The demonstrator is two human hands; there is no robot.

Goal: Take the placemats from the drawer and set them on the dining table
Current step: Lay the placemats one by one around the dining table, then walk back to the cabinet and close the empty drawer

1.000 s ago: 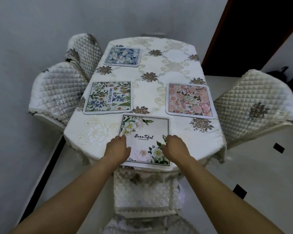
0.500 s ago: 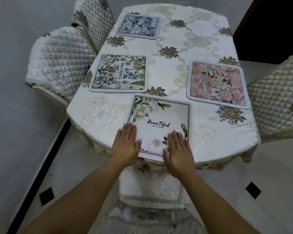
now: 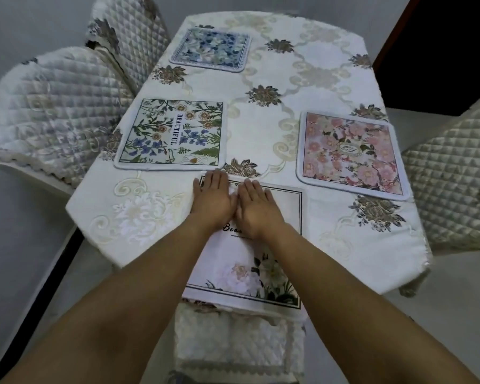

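1. Change noted: half a second before, both hands lay spread apart at the near edge of the white placemat. They had since slid forward to its far left corner and drawn together, thumbs almost touching.
2. Left hand: flat, fingers straight and close, palm pressed on the mat, fingertips at its far edge.
3. Right hand: likewise flat and extended, holding nothing, just beside the left.
4. Judgement: a smoothing stroke. The fourth mat appeared already laid, so the task looked all but finished.
5. White placemat: under both palms, running back beneath the forearms to the table's near rim. Thin, square, matt, dark border line, white blooms, script lettering.
6. Botanical placemat: just ahead and left of the left hand. Rounded corners, pale bound edge, green and blue stems.
7. Pink placemat: well to the right of the right hand. Rose print, same bound edge.
8. Blue placemat: far ahead of the hands.
9. Dining table: under a cream damask cloth with brown rosettes and a glossy sheen.
10. Chairs: quilted, padded covers, scalloped trim.
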